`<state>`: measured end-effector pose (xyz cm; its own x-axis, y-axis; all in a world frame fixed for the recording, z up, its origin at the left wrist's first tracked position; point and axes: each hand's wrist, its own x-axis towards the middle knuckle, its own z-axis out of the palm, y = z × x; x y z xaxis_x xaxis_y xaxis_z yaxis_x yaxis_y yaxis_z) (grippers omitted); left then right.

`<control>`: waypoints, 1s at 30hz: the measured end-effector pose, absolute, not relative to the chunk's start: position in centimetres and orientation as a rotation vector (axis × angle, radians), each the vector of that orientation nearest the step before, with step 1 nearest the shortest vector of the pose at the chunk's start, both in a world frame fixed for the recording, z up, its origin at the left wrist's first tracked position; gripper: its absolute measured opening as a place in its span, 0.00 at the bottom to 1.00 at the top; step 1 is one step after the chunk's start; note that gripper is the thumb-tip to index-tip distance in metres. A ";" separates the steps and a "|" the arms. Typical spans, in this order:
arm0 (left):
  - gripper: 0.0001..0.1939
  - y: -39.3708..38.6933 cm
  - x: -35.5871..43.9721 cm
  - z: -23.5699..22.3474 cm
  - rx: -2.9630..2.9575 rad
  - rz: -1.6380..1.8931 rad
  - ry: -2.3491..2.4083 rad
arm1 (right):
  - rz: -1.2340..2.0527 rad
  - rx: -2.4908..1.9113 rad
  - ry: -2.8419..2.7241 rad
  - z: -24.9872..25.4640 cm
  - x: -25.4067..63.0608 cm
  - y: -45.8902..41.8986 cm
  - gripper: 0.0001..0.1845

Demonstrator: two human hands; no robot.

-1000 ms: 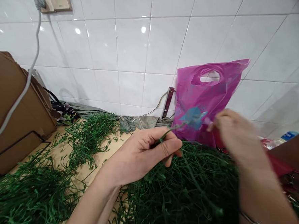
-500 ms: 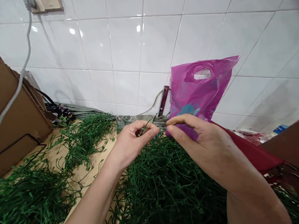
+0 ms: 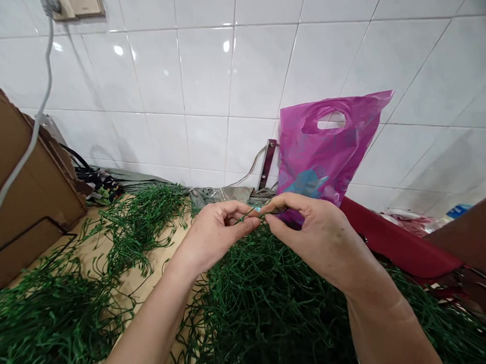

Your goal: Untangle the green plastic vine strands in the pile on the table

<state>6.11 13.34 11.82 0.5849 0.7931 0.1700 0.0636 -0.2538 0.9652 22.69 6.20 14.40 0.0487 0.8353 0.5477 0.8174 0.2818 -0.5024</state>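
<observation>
Over a big heap of green plastic-looking stems (image 3: 266,296), my two hands meet fingertip to fingertip. My left hand (image 3: 217,233) pinches a thin green stem (image 3: 245,217) between thumb and forefinger. From the other side my right hand (image 3: 307,222) closes thumb and forefinger on the same stem's end. A small light-blue spot shows between the fingertips; I cannot make out what it is. More green stems (image 3: 142,226) lie loose on the pale tabletop (image 3: 127,279), to the left of my hands.
A cardboard box (image 3: 21,190) stands at the left with a white cable (image 3: 37,123) hanging before it. Behind my right hand, a purple plastic bag (image 3: 327,149) leans on the tiled wall (image 3: 203,69). A red folded thing (image 3: 399,244) lies at the right.
My right hand has moved left and slightly down, and its thumb and forefinger have closed on the stem. My left hand has stayed nearly in place, still pinching.
</observation>
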 end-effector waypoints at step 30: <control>0.07 11.9 6.0 13.1 1.551 0.808 0.420 | 0.163 -1.463 -1.176 13.1 29.6 7.7 0.03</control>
